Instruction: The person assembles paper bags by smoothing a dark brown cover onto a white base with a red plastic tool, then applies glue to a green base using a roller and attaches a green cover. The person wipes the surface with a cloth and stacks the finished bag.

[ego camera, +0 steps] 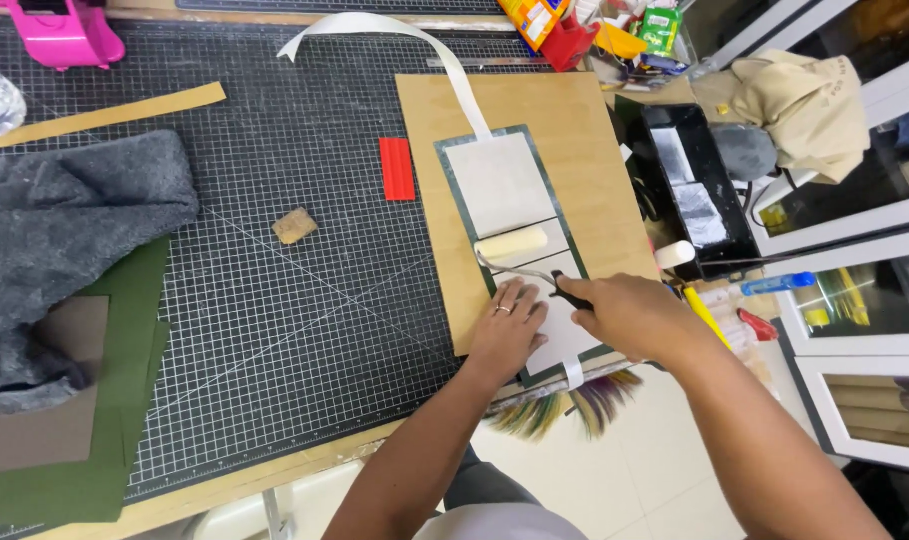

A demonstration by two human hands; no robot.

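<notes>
A small paint roller (512, 244) with a cream sleeve lies across a dark green sheet (454, 190) that carries grey boards (499, 183). The sheet rests on a plywood board (584, 160). My right hand (629, 315) is shut on the roller's black handle at the sheet's near end. My left hand (509, 328) presses flat on the nearest grey board, fingers spread, a ring on one finger. A white ribbon (444, 60) runs from the top of the sheet and curls back over the mat.
A gridded black cutting mat (274, 290) covers the table. On it lie a red strip (396, 168), a small tan scrap (294, 226), grey felt (64, 210) and green sheets (124, 400). A black glue tray (699, 190) stands right of the plywood, clutter behind it.
</notes>
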